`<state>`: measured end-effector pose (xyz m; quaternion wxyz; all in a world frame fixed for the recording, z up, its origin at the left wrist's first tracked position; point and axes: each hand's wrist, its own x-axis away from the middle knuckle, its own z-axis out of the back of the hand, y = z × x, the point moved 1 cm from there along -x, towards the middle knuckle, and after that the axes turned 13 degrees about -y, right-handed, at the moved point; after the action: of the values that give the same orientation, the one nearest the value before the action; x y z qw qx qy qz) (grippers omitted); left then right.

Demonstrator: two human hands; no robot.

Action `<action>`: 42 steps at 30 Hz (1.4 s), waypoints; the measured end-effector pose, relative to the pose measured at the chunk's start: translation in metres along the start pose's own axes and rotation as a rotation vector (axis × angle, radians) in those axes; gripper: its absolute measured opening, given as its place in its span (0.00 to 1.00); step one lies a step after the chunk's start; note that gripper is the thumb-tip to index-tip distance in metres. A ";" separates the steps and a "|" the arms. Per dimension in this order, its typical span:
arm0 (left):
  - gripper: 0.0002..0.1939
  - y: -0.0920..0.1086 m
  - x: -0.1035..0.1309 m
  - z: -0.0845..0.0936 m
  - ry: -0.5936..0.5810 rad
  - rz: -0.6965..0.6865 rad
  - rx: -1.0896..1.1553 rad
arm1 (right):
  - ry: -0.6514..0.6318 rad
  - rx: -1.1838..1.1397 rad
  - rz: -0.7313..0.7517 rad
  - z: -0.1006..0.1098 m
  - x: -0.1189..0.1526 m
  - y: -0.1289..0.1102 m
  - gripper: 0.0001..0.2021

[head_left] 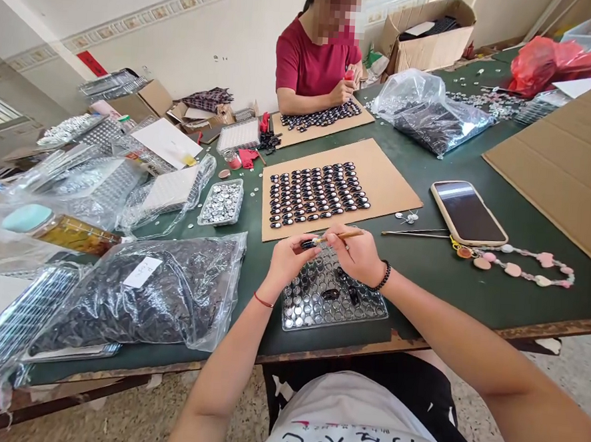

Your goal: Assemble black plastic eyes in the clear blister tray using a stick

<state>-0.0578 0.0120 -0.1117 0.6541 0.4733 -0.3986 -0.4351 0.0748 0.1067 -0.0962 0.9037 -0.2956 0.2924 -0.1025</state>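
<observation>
My left hand [290, 261] is closed on a small black oval piece [308, 244], held above the table. In my right hand [356, 255] is a thin brown wooden-handled stick [349, 235], its tip at the black piece; I cannot make out the tip's kind. Below both hands lies a clear plastic tray [320, 312] of round wells, some holding silvery discs, with a few black pieces loose on top. Just beyond, a cardboard sheet [392, 193] carries rows of black oval pieces [317, 195] with pale centres.
A tub of silvery discs [221, 202] and a plastic bag of black pieces [161, 293] are on the left. To the right lie tweezers [415, 233], a phone [469, 211] and a bead strap [543, 259]. Across the table a person [309, 68] works at another cardboard sheet [301, 136].
</observation>
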 end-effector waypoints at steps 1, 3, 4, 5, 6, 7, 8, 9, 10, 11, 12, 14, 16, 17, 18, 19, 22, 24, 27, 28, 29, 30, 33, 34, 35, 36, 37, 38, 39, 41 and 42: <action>0.17 0.000 0.000 0.000 -0.019 0.007 0.021 | -0.004 0.007 0.007 -0.001 0.000 0.000 0.17; 0.17 0.001 0.001 -0.001 -0.049 0.020 0.059 | -0.016 0.013 0.018 -0.002 0.001 0.000 0.16; 0.17 0.001 0.001 -0.001 -0.055 0.021 0.071 | -0.022 0.019 0.018 -0.003 0.001 0.000 0.16; 0.17 0.001 0.001 -0.001 -0.056 0.020 0.079 | -0.028 0.025 0.014 -0.003 0.001 0.000 0.16; 0.17 0.001 0.001 -0.001 -0.053 0.017 0.081 | -0.035 0.031 0.009 -0.004 0.001 0.000 0.16; 0.17 0.001 0.002 -0.001 -0.046 0.013 0.077 | -0.040 0.035 0.006 -0.004 0.001 0.000 0.16; 0.17 0.000 0.002 -0.001 -0.039 0.011 0.067 | -0.044 0.038 0.007 -0.004 0.001 0.000 0.16; 0.18 0.000 0.002 -0.001 -0.035 0.011 0.054 | -0.048 0.040 0.012 -0.005 0.001 -0.001 0.16; 0.18 -0.001 0.002 0.000 -0.033 0.011 0.042 | -0.050 0.042 0.020 -0.005 0.002 -0.001 0.16; 0.18 -0.001 0.002 0.000 -0.032 0.011 0.030 | -0.053 0.045 0.027 -0.005 0.002 -0.001 0.15; 0.18 -0.001 0.002 0.001 -0.028 0.010 0.018 | -0.054 0.047 0.032 -0.005 0.002 -0.002 0.15; 0.18 -0.001 0.002 0.001 -0.015 0.006 -0.010 | -0.050 0.049 0.038 -0.006 0.003 -0.002 0.15; 0.18 0.000 0.003 0.001 -0.002 0.001 -0.032 | -0.043 0.047 0.049 -0.006 0.003 -0.003 0.14; 0.18 0.000 0.003 0.001 0.001 -0.003 -0.035 | -0.040 0.046 0.056 -0.006 0.003 -0.004 0.14; 0.18 0.001 0.004 0.001 0.003 -0.008 -0.032 | -0.036 0.046 0.063 -0.006 0.003 -0.004 0.14; 0.18 0.002 0.004 0.000 0.004 -0.012 -0.025 | -0.034 0.047 0.066 -0.006 0.003 -0.004 0.14; 0.18 0.005 0.006 -0.001 0.009 -0.023 -0.007 | -0.028 0.047 0.065 -0.007 0.002 -0.004 0.14; 0.17 0.007 0.007 -0.001 0.010 -0.030 0.001 | -0.025 0.044 0.070 -0.007 0.002 -0.004 0.14; 0.13 0.011 0.007 -0.001 -0.011 -0.043 0.055 | -0.043 0.058 0.084 -0.008 0.003 -0.005 0.13; 0.13 0.012 0.006 -0.001 -0.010 -0.049 0.066 | -0.061 0.069 0.087 -0.008 0.003 -0.006 0.14; 0.13 0.013 0.006 -0.001 0.002 -0.058 0.061 | -0.083 0.081 0.091 -0.008 0.004 -0.007 0.14; 0.13 0.014 0.005 -0.001 0.024 -0.067 0.036 | -0.108 0.087 0.096 -0.009 0.004 -0.008 0.14; 0.10 0.012 0.004 -0.004 0.104 -0.084 -0.062 | -0.150 0.020 0.088 -0.011 0.002 -0.010 0.14; 0.10 0.010 0.003 -0.005 0.114 -0.080 -0.076 | -0.135 -0.054 0.045 -0.012 0.000 -0.009 0.15; 0.10 0.008 0.002 -0.007 0.113 -0.073 -0.075 | -0.106 -0.167 -0.026 -0.013 -0.004 -0.006 0.16; 0.10 0.006 0.002 -0.008 0.104 -0.067 -0.063 | -0.070 -0.315 -0.118 -0.014 -0.008 -0.001 0.17; 0.10 0.004 0.001 -0.009 0.095 -0.065 -0.045 | -0.032 -0.479 -0.215 -0.014 -0.011 0.003 0.19; 0.11 0.003 0.001 -0.010 0.091 -0.065 -0.024 | 0.001 -0.633 -0.299 -0.014 -0.015 0.008 0.20; 0.11 0.002 0.000 -0.010 0.095 -0.067 -0.004 | 0.021 -0.747 -0.355 -0.014 -0.017 0.011 0.21; 0.13 0.001 0.000 -0.010 0.117 -0.064 0.041 | 0.026 -0.773 -0.370 -0.013 -0.019 0.015 0.20; 0.14 0.001 0.000 -0.009 0.116 -0.061 0.068 | 0.014 -0.694 -0.344 -0.013 -0.019 0.014 0.18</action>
<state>-0.0491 0.0144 -0.1130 0.6461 0.5316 -0.3600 -0.4129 0.0521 0.1190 -0.1042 0.7175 -0.6278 0.2621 -0.1494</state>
